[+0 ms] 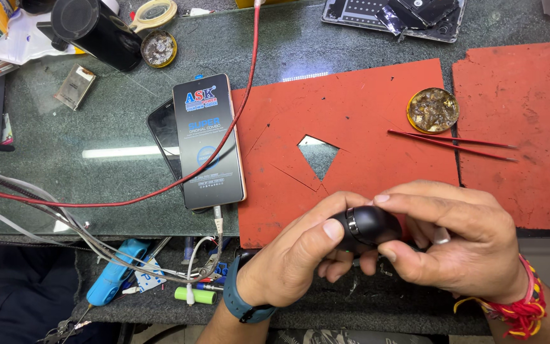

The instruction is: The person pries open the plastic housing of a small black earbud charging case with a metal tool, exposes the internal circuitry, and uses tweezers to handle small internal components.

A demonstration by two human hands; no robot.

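Head view: both hands low at near edge of surface [128,127], closed together on one small black rounded device [369,224] with a silver ring band. Left hand [291,255], blue wristband, pinches ring end with thumb and fingers; right hand [459,242], red thread at wrist, wraps domed end, fingertips curled under. Device held in air, just above front edge of red mat [351,114], touching nothing else. Looks light, rigid, smooth shell, probably slippery; best gripped at ring seam and across widest part, not squeezed hard. Up and left of left hand: phone [208,143] lying flat, red cable [249,76] crossing it, white cable at its lower end. Above right hand: red tweezers [453,143], round tin of flux [433,109]. Further left: wire bundle [33,204].
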